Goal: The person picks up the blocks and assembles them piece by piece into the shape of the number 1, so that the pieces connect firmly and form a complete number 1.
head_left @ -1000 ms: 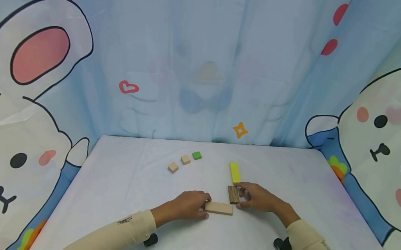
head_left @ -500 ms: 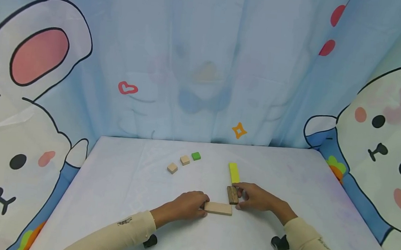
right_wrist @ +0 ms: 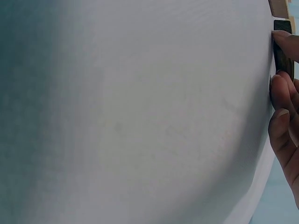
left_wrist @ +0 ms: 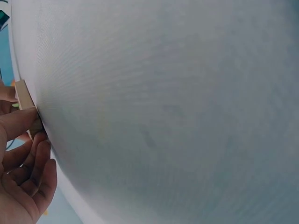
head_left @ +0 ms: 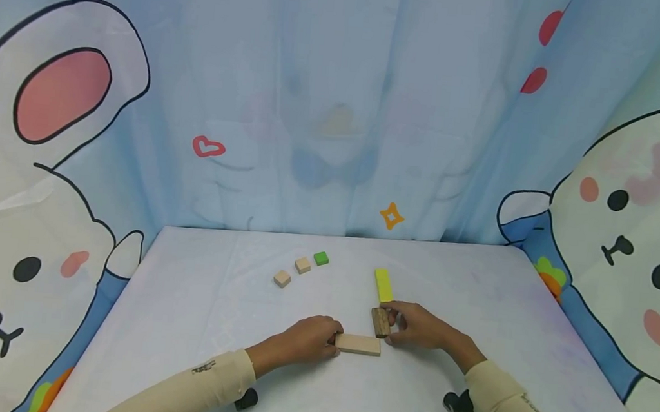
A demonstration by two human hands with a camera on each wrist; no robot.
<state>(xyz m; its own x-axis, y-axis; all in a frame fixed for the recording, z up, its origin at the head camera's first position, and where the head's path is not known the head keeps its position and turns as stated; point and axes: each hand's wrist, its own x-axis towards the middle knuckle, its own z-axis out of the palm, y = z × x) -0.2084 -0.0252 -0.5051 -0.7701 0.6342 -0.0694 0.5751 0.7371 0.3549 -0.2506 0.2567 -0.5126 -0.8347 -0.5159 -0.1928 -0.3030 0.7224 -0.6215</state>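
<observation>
In the head view my left hand (head_left: 309,341) pinches the left end of a flat light-wood plank (head_left: 358,345) that lies crosswise on the table. The left wrist view has the thumb and fingers on that plank (left_wrist: 23,93). My right hand (head_left: 422,325) grips a short dark-brown wooden block (head_left: 380,323) between thumb and fingers, just beyond the plank's right end. Beyond the dark block a yellow block (head_left: 383,285) lies lengthwise, its near end close to the right fingertips. The right wrist view gives the dark block (right_wrist: 282,25) partly covered by the thumb.
Farther back on the white table (head_left: 214,274) stand two small light-wood cubes, the nearer cube (head_left: 282,278) and the farther cube (head_left: 303,265), with a green cube (head_left: 321,258) behind them. A printed blue curtain (head_left: 338,103) hangs behind the table.
</observation>
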